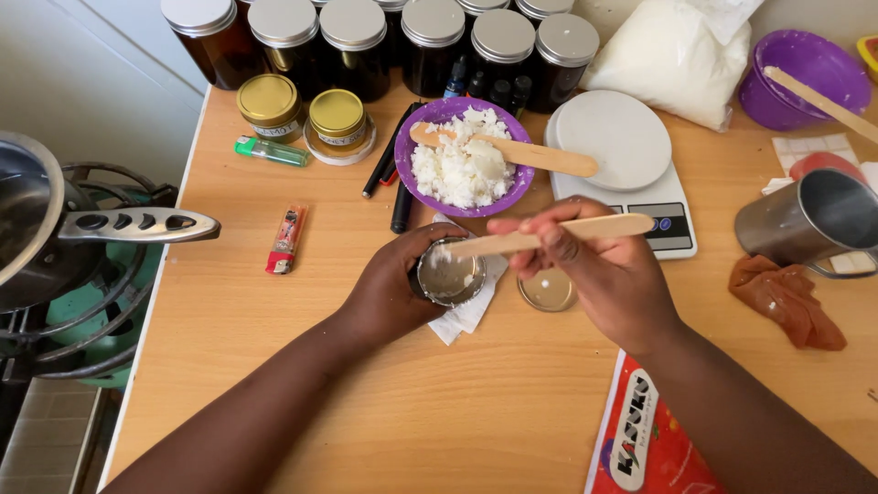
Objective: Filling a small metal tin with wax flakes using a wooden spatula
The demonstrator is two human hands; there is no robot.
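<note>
My left hand [395,291] wraps around a small round metal tin [450,277] that rests on a white paper towel [472,311] on the wooden table [274,366]. My right hand [604,270] grips a flat wooden stick [512,241], whose tip reaches into the tin. Just behind stands a purple bowl [464,157] of white wax flakes with a second wooden stick [512,154] lying across it. The tin's lid [547,291] lies flat beside my right hand.
A white kitchen scale [622,160], dark jars with silver lids [430,41], two gold-lidded jars [302,112], two lighters [287,240], black pens, a bag of white flakes [672,55], another purple bowl [805,78], a steel pitcher [814,220], a brown rag and a red packet [640,439]. A pot sits on a burner [55,229] at left.
</note>
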